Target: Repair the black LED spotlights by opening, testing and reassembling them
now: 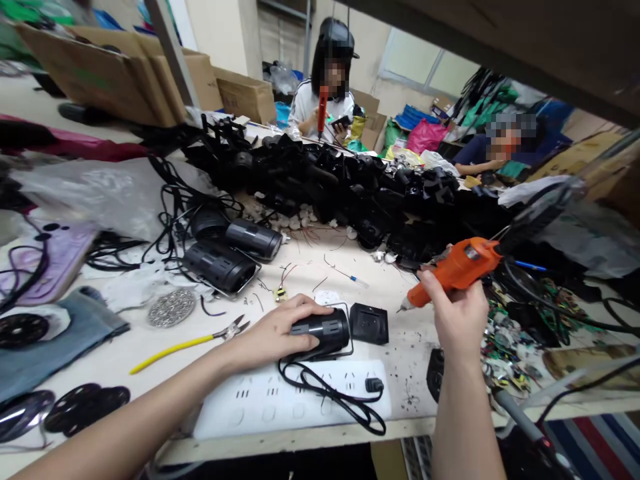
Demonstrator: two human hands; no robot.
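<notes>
My left hand [280,333] is closed around a black cylindrical device [327,332] that lies on its side, with a wire bracket at its right end. A black cable [330,397] lies in loops just below it. My right hand [460,313] grips an orange electric screwdriver [457,267]; its thin tip points down and left, above the table. Between the two hands sits a small black square box-like part [369,323], apart from both. A white power strip [220,413] lies in front of the device, with a black plug [374,385] at its right end.
Yellow-handled cutters [175,353] and a pile of screws [171,307] lie at left. Similar black devices [220,267] stand behind them. A heap of black parts [320,170] spans the back; circuit boards [510,340] are piled at right. Two people [325,100] work across the table.
</notes>
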